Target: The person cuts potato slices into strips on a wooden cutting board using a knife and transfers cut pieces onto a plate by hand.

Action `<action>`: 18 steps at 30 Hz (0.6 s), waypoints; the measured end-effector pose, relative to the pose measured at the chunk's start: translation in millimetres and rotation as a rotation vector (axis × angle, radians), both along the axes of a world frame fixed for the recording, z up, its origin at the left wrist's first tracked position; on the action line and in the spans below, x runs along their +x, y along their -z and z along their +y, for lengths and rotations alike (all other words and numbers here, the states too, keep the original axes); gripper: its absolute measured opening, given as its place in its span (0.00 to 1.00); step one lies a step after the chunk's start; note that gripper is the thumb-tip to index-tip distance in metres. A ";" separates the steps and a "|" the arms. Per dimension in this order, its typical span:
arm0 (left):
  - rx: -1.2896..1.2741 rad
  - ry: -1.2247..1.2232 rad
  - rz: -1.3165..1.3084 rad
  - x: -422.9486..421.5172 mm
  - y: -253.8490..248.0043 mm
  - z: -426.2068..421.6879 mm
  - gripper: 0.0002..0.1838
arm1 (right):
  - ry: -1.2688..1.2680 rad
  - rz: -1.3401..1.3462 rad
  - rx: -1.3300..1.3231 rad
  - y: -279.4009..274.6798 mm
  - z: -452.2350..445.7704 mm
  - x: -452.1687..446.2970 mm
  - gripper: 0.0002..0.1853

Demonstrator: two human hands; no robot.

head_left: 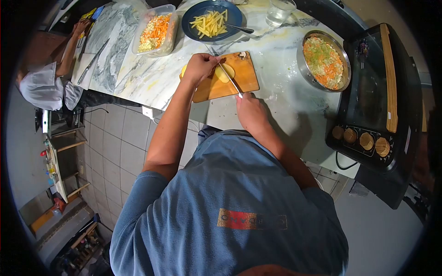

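A knife [231, 79] is in my right hand [252, 112], its fingers closed around the handle at the near edge of the wooden cutting board [248, 76]. The blade points away from me and crosses a pale yellow potato piece [224, 73]. My left hand [201, 69] is over the board's left part, fingers closed beside the blade's tip; what they grip is hidden. Another yellow piece [183, 71] shows just left of that hand. Some dark scraps [242, 55] lie at the board's far right corner.
Behind the board stands a dark plate [188, 23] of cut potato sticks with a fork. A plastic tub [174, 34] and a steel bowl [301, 62] hold shredded vegetables. A glass [279, 14] and a black oven [368, 92] stand rightward. Another person [43, 87] works at far left.
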State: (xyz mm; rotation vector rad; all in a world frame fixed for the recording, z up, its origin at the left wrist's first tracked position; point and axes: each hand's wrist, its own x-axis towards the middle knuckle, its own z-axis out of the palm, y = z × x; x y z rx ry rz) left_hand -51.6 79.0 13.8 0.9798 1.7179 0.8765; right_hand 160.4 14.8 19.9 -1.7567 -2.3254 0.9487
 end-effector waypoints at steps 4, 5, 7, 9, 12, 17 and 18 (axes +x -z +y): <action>-0.031 0.020 -0.020 0.9 -5.4 -2.2 0.18 | -0.013 -0.012 -0.007 -3.6 0.1 2.6 0.20; -0.039 0.013 0.009 3.0 -7.9 -1.3 0.18 | -0.017 -0.006 -0.001 -4.8 2.3 1.4 0.20; -0.046 0.000 0.037 1.0 -7.8 0.6 0.18 | -0.019 -0.007 0.015 -3.2 3.8 0.5 0.20; -0.041 0.012 0.041 0.5 -5.0 0.6 0.19 | -0.028 -0.019 0.023 -0.4 -0.1 2.5 0.20; -0.038 0.030 0.216 3.0 -14.1 -11.0 0.20 | -0.040 -0.013 0.088 -0.5 -0.2 4.1 0.20; 0.128 -0.021 0.468 20.4 -25.0 -46.1 0.21 | -0.015 -0.072 0.062 -15.3 -12.5 20.1 0.20; 0.137 0.017 0.520 23.4 -20.2 -51.7 0.21 | -0.018 -0.072 0.064 -16.2 -15.0 24.5 0.20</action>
